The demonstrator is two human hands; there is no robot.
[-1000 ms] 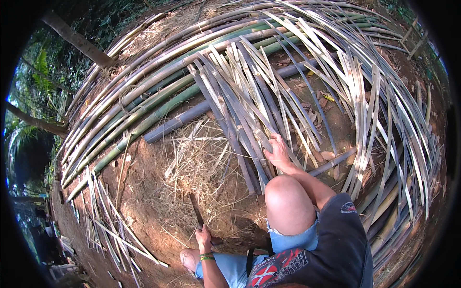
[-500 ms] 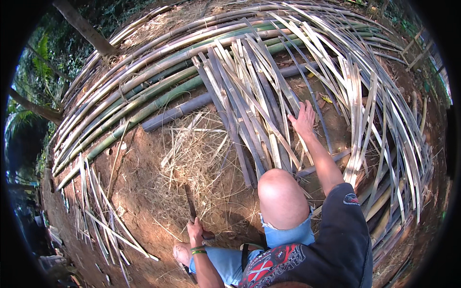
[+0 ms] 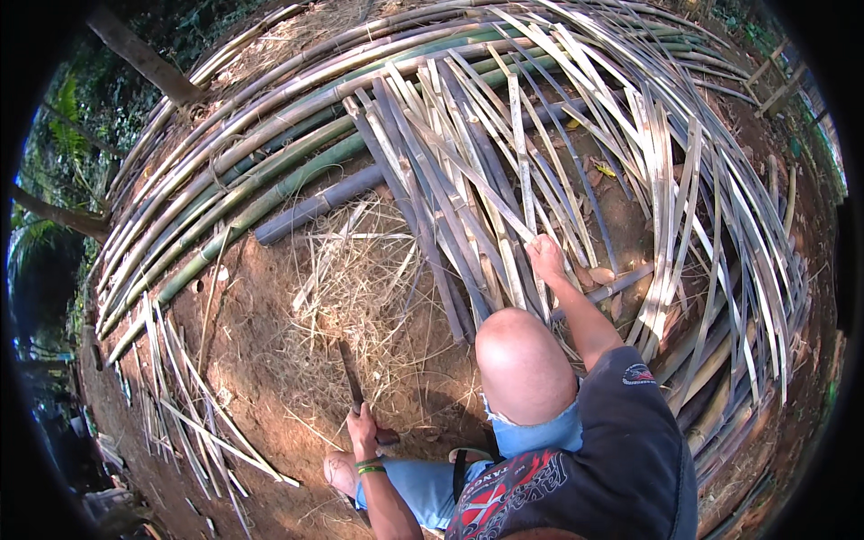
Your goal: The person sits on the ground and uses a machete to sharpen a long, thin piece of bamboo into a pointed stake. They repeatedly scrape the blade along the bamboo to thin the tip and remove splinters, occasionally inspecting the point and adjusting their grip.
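Observation:
In my left hand (image 3: 364, 430), low and left of my knees, the fingers are wrapped around the handle of a machete (image 3: 350, 373). Its dark blade points away from me over the shavings. My right hand (image 3: 545, 258) is beyond my raised knee, closed at the near part of a pale split bamboo strip (image 3: 521, 148) that stretches away from it. Beside that hand lies a loose layer of split bamboo strips (image 3: 457, 211), some pale inside up, some grey-brown skin up. My fingers partly hide the held end.
Long whole bamboo poles (image 3: 306, 168) curve across the far side. More pale strips (image 3: 661, 189) are heaped at the right. Curly bamboo shavings (image 3: 351, 288) cover soil before me, and a few thin strips (image 3: 211, 423) lie at left. A tree trunk (image 3: 148, 58) stands far left.
My right hand was spread over the strips; it has closed on one and come nearer to me. Some strips beside it have shifted. The left hand and machete have hardly moved.

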